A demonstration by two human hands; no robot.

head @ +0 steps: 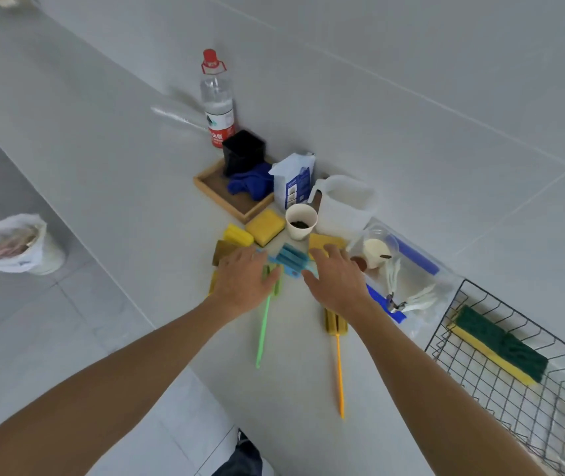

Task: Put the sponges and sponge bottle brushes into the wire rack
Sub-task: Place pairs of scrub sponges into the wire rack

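A black wire rack (500, 379) stands at the right with one green-and-yellow sponge (500, 345) inside it. On the counter lie a blue sponge bottle brush (289, 259), a green-handled brush (263, 331) and a yellow-handled brush (339, 369). Yellow sponges (265, 226), (238, 236) and a brown-faced sponge (222, 250) sit beyond them. My left hand (245, 281) hovers flat over the green brush's head, fingers spread. My right hand (337, 280) is spread beside the blue brush, over the yellow brush's head. Neither hand holds anything.
A water bottle (217, 104), a wooden tray (222, 197) with a black pot and blue cloth, a white bag (293, 183), a paper cup (301, 221), a white jug (344, 204) and a clear bag of items (411, 280) crowd the wall side. A lined bin (16, 245) stands on the floor at left.
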